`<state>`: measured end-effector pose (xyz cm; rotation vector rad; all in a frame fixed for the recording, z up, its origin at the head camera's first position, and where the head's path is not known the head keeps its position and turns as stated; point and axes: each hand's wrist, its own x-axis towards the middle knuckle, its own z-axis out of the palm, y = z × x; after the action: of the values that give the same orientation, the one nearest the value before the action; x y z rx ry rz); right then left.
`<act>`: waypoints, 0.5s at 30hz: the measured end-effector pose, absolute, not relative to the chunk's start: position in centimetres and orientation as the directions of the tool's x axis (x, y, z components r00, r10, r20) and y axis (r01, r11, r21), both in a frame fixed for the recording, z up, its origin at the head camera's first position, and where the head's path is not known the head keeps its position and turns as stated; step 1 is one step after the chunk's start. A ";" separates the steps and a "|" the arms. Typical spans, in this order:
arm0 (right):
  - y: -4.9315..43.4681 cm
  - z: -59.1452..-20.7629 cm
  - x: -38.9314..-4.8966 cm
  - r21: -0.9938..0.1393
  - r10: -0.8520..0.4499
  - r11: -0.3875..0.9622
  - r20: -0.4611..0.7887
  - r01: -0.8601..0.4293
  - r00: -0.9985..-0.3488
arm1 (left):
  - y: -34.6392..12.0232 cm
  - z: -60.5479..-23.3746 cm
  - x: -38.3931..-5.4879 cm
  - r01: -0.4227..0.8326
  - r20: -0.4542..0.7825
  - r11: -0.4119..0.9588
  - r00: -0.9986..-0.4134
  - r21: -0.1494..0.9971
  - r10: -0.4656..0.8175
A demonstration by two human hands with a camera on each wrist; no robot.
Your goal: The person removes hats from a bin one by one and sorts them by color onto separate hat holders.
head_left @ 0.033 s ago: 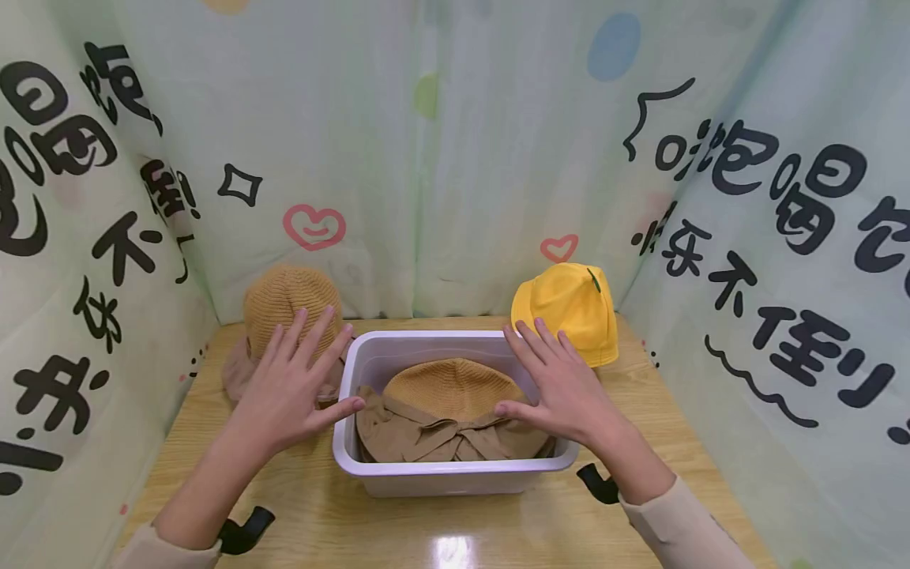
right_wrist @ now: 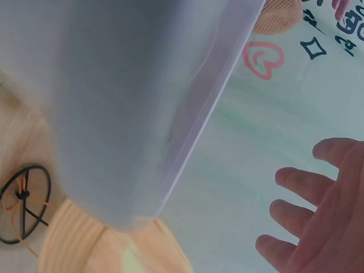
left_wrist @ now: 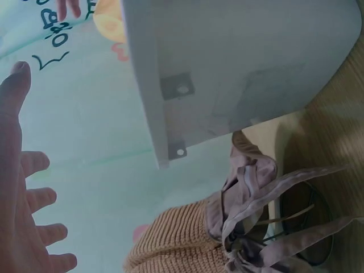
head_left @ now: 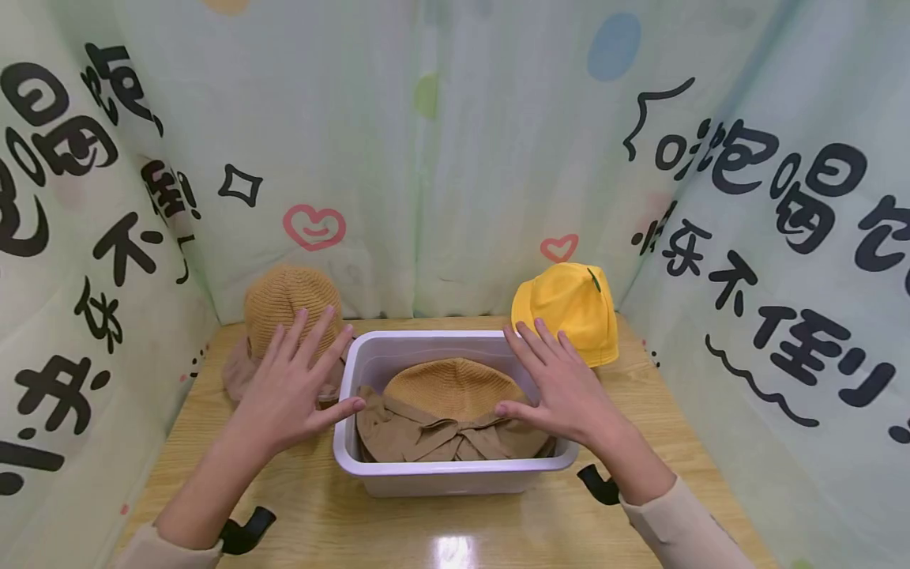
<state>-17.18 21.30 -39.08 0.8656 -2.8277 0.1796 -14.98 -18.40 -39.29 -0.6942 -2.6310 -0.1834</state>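
Left hand (head_left: 291, 387): held flat, fingers (left_wrist: 42, 199) straight and fanned apart, thumb out to the side; holding nothing, touching nothing.
Right hand (head_left: 562, 387): likewise flat, gaps between fingers, thumb pointing inward; nothing held, clear space between fingers and tub wall in right wrist view.
Brown hat (head_left: 455, 441): inside the white-lavender tub (head_left: 455, 468), between and below both hands; straw-coloured crown toward far side, brim and tied bow toward near side. Apart from all fingers.
Tub: upright on wood-grain counter (head_left: 398, 537), centred between hands.
Knit hat (head_left: 287, 292): standing behind left hand, partly hidden by fingers; pinkish brim with loose ties.
Yellow hat (head_left: 569, 296): behind right hand, near tub's far right corner; small green leaf on crown.
Black rings: one near knit hat (left_wrist: 331, 227), one near yellow hat (right_wrist: 50, 207).
Backdrop: pale green curtain (head_left: 370, 158), black lettering, pink hearts.
Count: hats three, one in tub, two outside; tub one; hands two; black rings two; hearts on curtain two in head view.
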 end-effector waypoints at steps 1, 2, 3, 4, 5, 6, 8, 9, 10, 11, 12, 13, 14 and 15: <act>21.3 -39.1 -17.1 -0.065 -0.543 0.823 0.202 -0.565 -0.815 | -18.4 -39.3 -14.9 0.498 0.417 0.867 -0.793 0.025 0.444; 21.3 -39.2 -17.1 -0.066 -0.545 0.821 0.203 -0.567 -0.813 | -18.3 -39.3 -14.9 0.498 0.415 0.866 -0.795 0.031 0.443; 21.3 -39.2 -17.0 -0.067 -0.546 0.820 0.205 -0.568 -0.812 | -18.3 -39.3 -14.8 0.499 0.412 0.866 -0.796 0.033 0.443; 21.3 -39.3 -16.9 -0.073 -0.547 0.818 0.205 -0.570 -0.811 | -18.3 -39.4 -14.8 0.498 0.406 0.866 -0.799 0.035 0.443; 21.4 -39.4 -16.8 -0.076 -0.548 0.816 0.211 -0.573 -0.809 | -18.2 -39.4 -14.8 0.499 0.404 0.866 -0.801 0.040 0.442; 21.5 -39.5 -16.7 -0.079 -0.550 0.814 0.217 -0.576 -0.807 | -18.1 -39.4 -14.7 0.502 0.406 0.864 -0.800 0.045 0.443; 21.7 -39.7 -16.6 -0.088 -0.551 0.809 0.228 -0.581 -0.803 | -17.9 -39.4 -14.7 0.507 0.407 0.860 -0.798 0.055 0.444; 21.8 -39.8 -16.5 -0.094 -0.550 0.809 0.230 -0.581 -0.803 | -17.8 -39.4 -14.6 0.509 0.410 0.859 -0.796 0.055 0.446; 22.0 -39.9 -16.4 -0.102 -0.548 0.808 0.228 -0.580 -0.805 | -17.8 -39.4 -14.6 0.512 0.412 0.857 -0.794 0.059 0.446; 22.1 -40.1 -16.3 -0.108 -0.547 0.809 0.224 -0.578 -0.807 | -17.6 -39.4 -14.5 0.514 0.414 0.855 -0.793 0.063 0.446; 22.3 -40.3 -16.2 -0.118 -0.544 0.810 0.216 -0.575 -0.811 | -17.5 -39.5 -14.6 0.517 0.415 0.853 -0.792 0.068 0.447; 22.5 -40.5 -16.2 -0.128 -0.539 0.812 0.207 -0.569 -0.816 | -17.4 -39.6 -14.6 0.519 0.414 0.852 -0.793 0.072 0.448; 22.7 -40.7 -16.2 -0.138 -0.535 0.814 0.199 -0.564 -0.821 | -17.3 -39.7 -14.6 0.520 0.415 0.851 -0.792 0.073 0.448; 22.9 -41.0 -16.2 -0.145 -0.531 0.817 0.188 -0.558 -0.826 | -17.1 -39.7 -14.6 0.521 0.416 0.850 -0.791 0.075 0.448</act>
<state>-16.22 22.88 -40.95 0.8620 -2.8609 0.2920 -14.62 -17.12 -39.74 -0.7214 -2.6391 -0.2614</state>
